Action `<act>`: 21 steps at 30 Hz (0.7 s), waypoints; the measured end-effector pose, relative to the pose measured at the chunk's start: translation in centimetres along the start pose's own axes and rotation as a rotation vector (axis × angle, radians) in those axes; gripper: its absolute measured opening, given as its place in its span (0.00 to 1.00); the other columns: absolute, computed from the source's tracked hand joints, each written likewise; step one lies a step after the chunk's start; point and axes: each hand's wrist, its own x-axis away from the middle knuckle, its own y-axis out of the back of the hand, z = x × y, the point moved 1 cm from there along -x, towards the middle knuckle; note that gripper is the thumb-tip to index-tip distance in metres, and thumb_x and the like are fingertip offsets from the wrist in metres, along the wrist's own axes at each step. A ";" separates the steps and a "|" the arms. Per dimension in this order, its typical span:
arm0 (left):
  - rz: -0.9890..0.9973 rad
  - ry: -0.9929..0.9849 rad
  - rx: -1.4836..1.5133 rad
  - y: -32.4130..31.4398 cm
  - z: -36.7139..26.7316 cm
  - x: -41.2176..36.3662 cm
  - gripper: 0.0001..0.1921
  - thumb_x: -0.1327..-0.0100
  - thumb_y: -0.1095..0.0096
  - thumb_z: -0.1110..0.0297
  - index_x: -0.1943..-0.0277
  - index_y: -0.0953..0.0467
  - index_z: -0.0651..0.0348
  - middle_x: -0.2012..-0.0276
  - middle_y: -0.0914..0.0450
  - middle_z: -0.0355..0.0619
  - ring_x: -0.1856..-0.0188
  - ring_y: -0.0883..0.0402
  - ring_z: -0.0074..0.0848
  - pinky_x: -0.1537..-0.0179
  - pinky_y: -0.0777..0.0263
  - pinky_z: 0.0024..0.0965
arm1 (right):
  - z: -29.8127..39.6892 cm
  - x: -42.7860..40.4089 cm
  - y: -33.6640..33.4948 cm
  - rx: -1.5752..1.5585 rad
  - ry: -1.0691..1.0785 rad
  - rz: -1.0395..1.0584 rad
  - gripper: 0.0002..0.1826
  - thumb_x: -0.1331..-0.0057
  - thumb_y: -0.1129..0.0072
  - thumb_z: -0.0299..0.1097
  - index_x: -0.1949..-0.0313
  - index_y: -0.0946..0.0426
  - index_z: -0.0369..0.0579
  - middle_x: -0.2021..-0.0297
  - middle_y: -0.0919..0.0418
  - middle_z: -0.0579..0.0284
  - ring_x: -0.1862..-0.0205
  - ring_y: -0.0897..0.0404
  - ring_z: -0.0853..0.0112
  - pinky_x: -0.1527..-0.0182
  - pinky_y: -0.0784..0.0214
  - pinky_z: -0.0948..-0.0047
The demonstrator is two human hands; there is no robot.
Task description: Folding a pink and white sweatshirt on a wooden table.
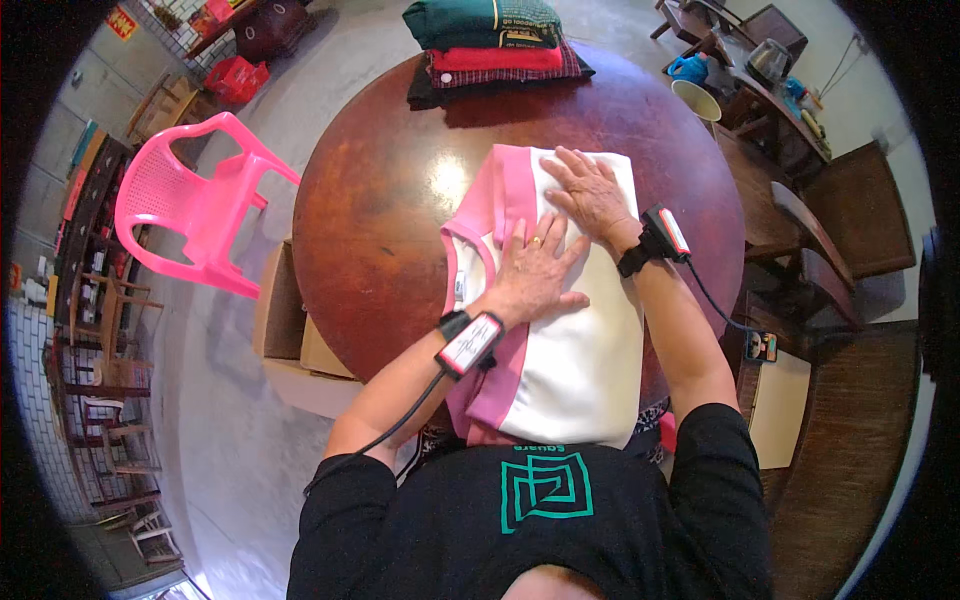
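Observation:
A pink and white garment lies folded on the round wooden table before me. Its pink-trimmed neckline, with a tag inside, points left. My left hand rests on it near the neckline, palm down with fingers apart, and wears a ring. Farther up, my right hand presses flat on the white part near the garment's far edge. Neither hand grips the cloth. Each wrist carries a strapped device with a cable. The garment's near end reaches my black shirt.
At the table's far edge sits a stack of folded clothes, green, red and plaid. A pink plastic chair stands left, above an open cardboard box. Wooden chairs and a pale bucket are at the right.

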 end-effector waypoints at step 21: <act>-0.081 0.158 0.047 1.2 0.7 6.4 0.38 0.46 0.38 0.44 0.34 0.39 0.49 0.32 0.48 0.57 0.29 0.56 0.47 0.34 0.62 0.57 | -4.7 7.6 6.1 0.333 -0.284 0.097 0.31 0.37 0.50 0.53 0.37 0.39 0.55 0.34 0.44 0.52 0.31 0.48 0.55 0.38 0.52 0.40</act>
